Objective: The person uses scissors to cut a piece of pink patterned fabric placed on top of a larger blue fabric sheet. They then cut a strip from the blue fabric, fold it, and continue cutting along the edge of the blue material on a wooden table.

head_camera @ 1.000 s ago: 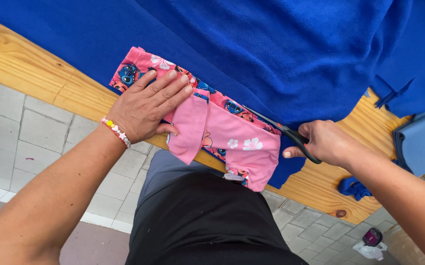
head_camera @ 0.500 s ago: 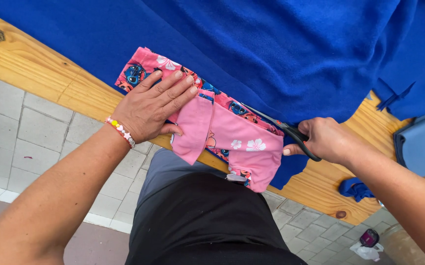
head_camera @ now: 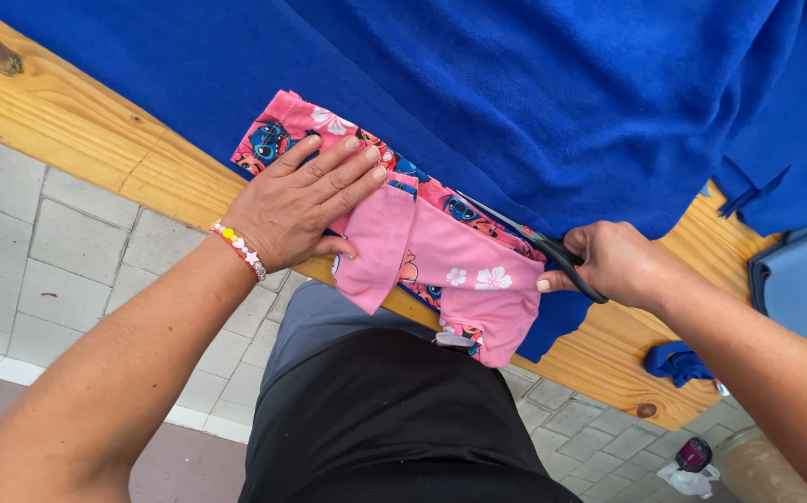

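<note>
The left hand (head_camera: 305,207) lies flat with its fingers spread, pressing down on a small pink cloth garment with flowers and blue cartoon pictures (head_camera: 440,265). The garment rests on the edge of the light wooden desk (head_camera: 96,140), on top of a big soft blue fleece cloth (head_camera: 534,93). The right hand (head_camera: 617,263) is closed around the black handles of the scissors (head_camera: 552,253), whose blades point along the garment's far edge into the blue cloth.

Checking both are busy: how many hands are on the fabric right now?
2. The left hand lies flat on the pink printed garment; the right hand holds scissors at the blue fleece edge.
</note>
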